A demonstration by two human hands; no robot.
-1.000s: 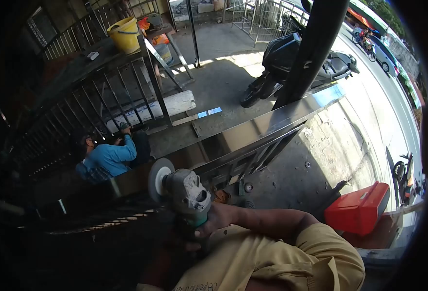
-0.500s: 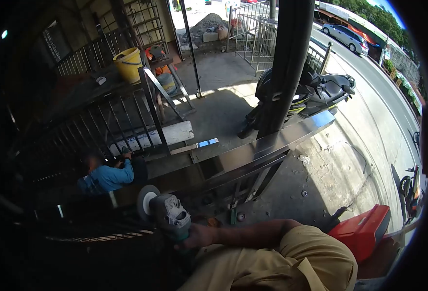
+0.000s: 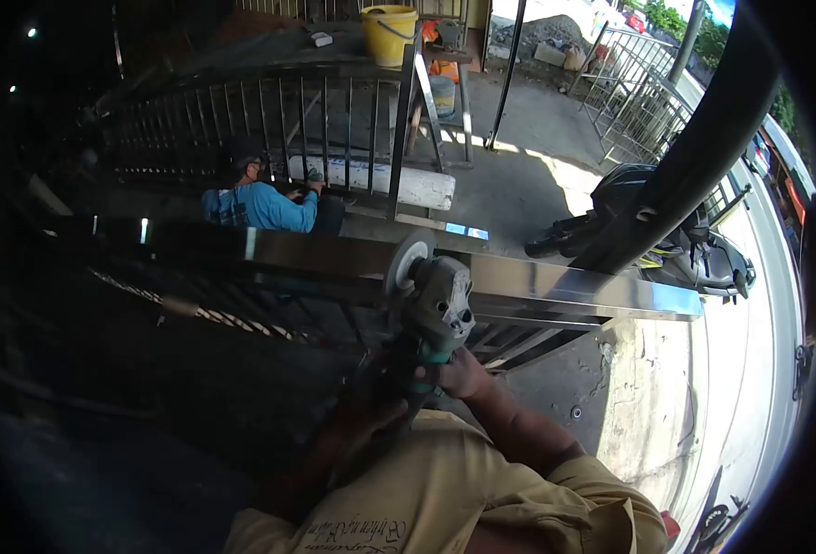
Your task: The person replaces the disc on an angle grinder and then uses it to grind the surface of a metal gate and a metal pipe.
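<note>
An angle grinder with a worn grey metal head and green body is held up in front of me. Its pale round disc overlaps the long polished metal rail; whether they touch I cannot tell. My right hand is closed around the green body just behind the head. Lower on the tool, in deep shadow, my left hand is wrapped round the grinder's rear part; its fingers are only partly visible.
Beyond the rail a person in a blue shirt crouches beside a barred metal railing and a white cylinder. A yellow bucket stands farther back. A dark post and a motorcycle are at the right.
The view has swung left. The grinder has come up to the rail, and my left hand now shows on it; before, only my right hand was clearly visible there.
</note>
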